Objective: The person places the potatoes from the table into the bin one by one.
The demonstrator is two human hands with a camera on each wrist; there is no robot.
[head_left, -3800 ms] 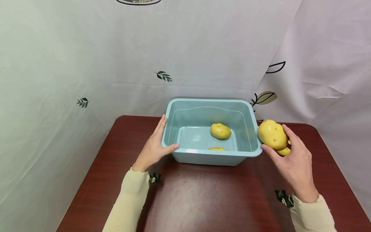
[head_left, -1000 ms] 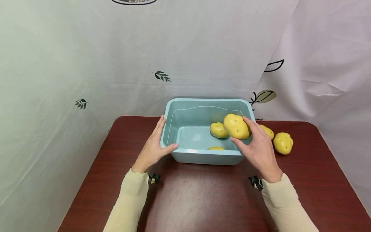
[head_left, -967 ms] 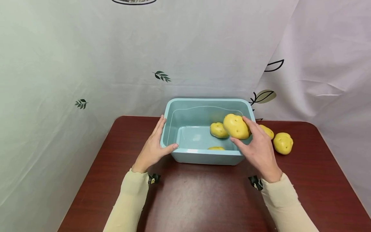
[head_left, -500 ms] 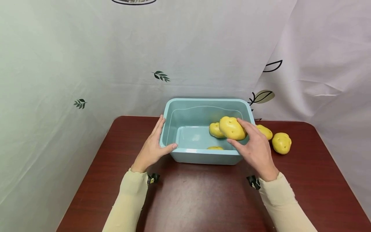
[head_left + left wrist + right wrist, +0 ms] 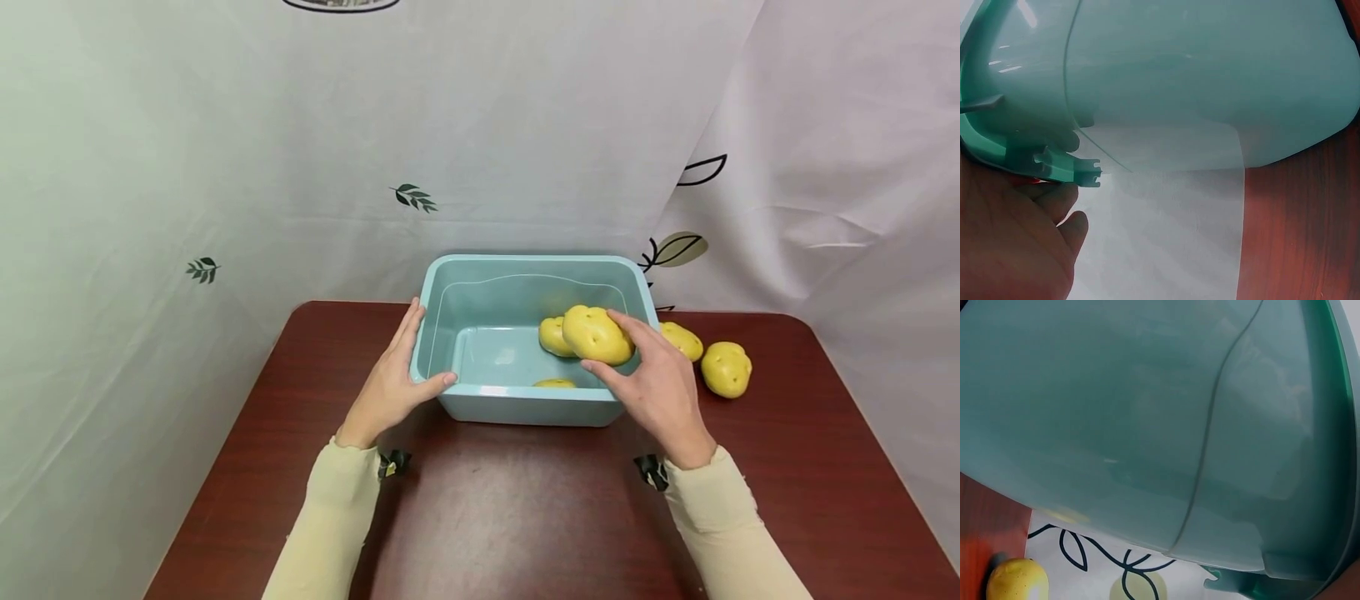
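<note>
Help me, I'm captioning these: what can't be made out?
Head view: most of the front potato, behind the front wall of the bin.
Head view: right side of the back potato, behind the held potato.
Right wrist view: lower part of the table potato, cut off by the bottom edge.

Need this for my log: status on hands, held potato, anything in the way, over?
Left hand on rim of blue bin. Right hand grips potato over bin's right half. Two more potatoes inside; nothing visibly blocking.
</note>
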